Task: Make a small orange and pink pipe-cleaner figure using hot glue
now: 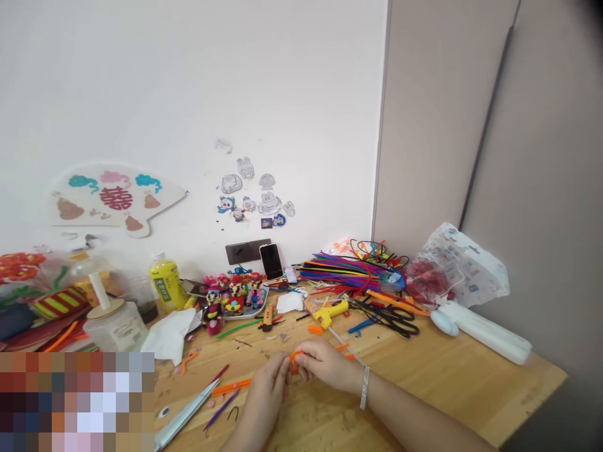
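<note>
Near the front of the wooden table, my left hand and my right hand meet, fingers pinched on an orange pipe cleaner between them. Its exact shape is partly covered by my fingers. More orange pipe cleaners lie on the tabletop to the left of my left hand, along with a purple piece. Behind my right hand rests a yellow hot glue gun. A pair of scissors with black handles lies farther right.
Colourful pipe cleaners are heaped by the wall. Several small figures stand on a tray, beside a yellow bottle. A silver blade-like tool lies at front left. A plastic bag and a white device sit at right.
</note>
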The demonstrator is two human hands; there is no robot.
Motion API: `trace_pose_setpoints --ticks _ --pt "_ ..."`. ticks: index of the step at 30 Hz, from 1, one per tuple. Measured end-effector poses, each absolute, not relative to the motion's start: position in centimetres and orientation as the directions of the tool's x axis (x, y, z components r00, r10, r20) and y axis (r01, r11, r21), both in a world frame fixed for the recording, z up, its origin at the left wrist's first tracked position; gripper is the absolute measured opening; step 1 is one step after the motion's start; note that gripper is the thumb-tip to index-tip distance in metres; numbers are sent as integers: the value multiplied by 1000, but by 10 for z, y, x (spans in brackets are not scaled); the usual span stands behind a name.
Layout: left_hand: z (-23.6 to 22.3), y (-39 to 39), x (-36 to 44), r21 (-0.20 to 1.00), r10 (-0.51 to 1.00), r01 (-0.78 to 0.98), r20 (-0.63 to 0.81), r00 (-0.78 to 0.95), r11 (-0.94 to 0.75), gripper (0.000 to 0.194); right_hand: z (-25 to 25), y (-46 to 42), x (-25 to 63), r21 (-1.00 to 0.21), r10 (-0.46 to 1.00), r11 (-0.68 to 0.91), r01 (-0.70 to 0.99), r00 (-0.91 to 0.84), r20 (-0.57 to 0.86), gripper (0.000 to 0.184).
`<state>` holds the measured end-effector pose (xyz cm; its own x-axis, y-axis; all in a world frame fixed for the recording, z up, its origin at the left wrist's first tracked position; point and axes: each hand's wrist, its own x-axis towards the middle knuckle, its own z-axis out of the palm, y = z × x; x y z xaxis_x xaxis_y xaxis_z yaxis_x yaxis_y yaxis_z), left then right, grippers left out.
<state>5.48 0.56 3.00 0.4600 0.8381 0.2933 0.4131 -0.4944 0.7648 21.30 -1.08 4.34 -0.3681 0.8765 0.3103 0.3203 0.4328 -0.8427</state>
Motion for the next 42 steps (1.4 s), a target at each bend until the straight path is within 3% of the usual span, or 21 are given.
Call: trace_pose_setpoints --ticks 6,9,17,23,31,35,38,42 --pt "37 1 56 741 824 420 319 468 -524 32 33 -8 212 -912 893 356 204 -362 268 31" --pt "36 1 56 733 830 434 322 457 -523 31 35 -8 214 -898 895 364 248 -361 263 32" --pt "31 4 54 721 847 472 320 424 -508 29 41 -6 221 -665 816 570 483 -429 388 28" --pt "27 5 54 721 838 463 314 446 -516 30 32 -2 221 -559 768 640 528 -427 477 30" --pt "30 4 54 727 825 442 308 475 -525 32 37 -6 216 -645 812 583 494 -347 469 29" --pt "29 5 51 693 793 445 313 522 -567 25 32 -4 216 -628 828 560 540 -352 436 25" --pt "29 7 50 659 784 472 313 536 -586 22 33 -5 218 -553 818 573 605 -378 434 22" --pt "29 7 50 579 808 582 271 523 -571 24 39 -6 224 -286 737 657 698 -514 438 21"
